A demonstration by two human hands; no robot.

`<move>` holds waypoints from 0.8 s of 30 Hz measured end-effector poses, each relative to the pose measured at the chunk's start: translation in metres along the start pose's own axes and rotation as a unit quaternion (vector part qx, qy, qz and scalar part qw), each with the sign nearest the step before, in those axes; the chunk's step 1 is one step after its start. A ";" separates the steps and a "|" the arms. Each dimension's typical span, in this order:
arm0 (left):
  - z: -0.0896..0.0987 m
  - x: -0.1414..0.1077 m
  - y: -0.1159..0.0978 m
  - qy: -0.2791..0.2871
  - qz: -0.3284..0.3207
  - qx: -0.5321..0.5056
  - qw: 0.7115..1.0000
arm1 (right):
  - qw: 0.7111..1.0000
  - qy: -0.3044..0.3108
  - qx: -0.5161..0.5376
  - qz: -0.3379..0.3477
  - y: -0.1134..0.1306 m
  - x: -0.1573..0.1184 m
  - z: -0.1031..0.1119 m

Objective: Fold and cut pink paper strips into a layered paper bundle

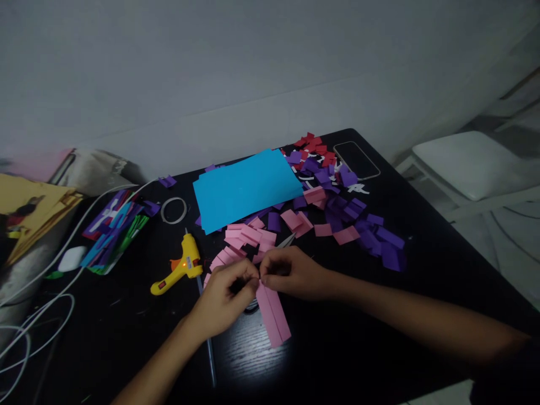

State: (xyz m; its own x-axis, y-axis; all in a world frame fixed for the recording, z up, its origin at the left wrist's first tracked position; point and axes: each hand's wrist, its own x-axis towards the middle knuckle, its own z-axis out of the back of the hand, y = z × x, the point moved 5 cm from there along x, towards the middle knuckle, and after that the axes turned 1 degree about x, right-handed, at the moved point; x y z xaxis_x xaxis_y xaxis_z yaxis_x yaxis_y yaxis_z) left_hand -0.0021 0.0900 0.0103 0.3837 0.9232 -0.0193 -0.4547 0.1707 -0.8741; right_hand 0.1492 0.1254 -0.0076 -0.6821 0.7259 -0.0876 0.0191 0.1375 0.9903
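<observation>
Near the middle of the dark table, my left hand (225,295) and my right hand (293,273) meet fingertip to fingertip at the top end of a pink paper strip (273,315). Both hands pinch it, and the strip hangs toward me with a crease along its length. Just behind the hands lie many small pink paper pieces (250,235). A pair of scissors (287,241) is partly hidden behind my right hand. Left of my left hand rests a yellow glue gun (181,267), with a thin dark stick (211,360) beside my wrist.
Blue sheets (248,188) lie at the back of the black table (337,360). Purple pieces (382,239), red pieces (314,143) and a phone (356,160) are at right. A tape roll (174,210), paper strips (116,230) and white cables (54,306) are at left.
</observation>
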 end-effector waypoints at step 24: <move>-0.009 -0.003 0.001 -0.091 -0.073 0.021 0.993 | 0.996 0.000 -0.078 0.046 -0.002 -0.008 0.005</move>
State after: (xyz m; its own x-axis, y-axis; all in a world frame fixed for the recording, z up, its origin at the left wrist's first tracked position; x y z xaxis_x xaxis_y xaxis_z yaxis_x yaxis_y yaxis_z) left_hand 0.0034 0.0839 0.0046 0.2972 0.9342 0.1973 -0.4397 0.3174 -0.8402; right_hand 0.1585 0.1222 -0.0097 -0.6835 0.7300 0.0045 -0.0326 -0.0367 0.9988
